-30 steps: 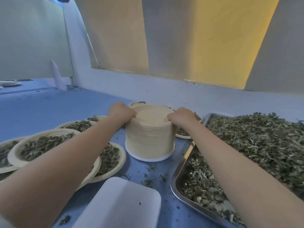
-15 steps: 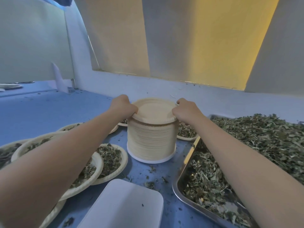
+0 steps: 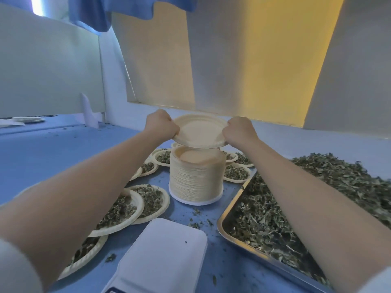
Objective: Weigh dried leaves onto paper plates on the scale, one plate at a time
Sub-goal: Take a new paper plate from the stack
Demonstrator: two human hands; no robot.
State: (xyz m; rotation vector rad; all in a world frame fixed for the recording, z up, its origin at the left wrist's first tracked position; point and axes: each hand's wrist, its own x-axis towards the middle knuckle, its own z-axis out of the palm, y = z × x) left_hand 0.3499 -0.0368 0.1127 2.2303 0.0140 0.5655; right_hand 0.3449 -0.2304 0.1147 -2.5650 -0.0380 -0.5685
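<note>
The white scale [image 3: 163,256] sits bare nearest me, beside the tray of dried leaves [image 3: 317,208]. Beyond, the stack of plates [image 3: 195,178] stays put; both hands, left hand [image 3: 161,125] and right hand [image 3: 240,131], have now lifted the top plate [image 3: 201,131] clear, fingers curled on its rim.

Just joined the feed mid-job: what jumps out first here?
Both hands, left hand and right hand, grip one empty paper plate by its rim, above the tall plate stack at centre. A steel tray heaped with dried leaves fills the right; the white scale sits bare in front.
</note>
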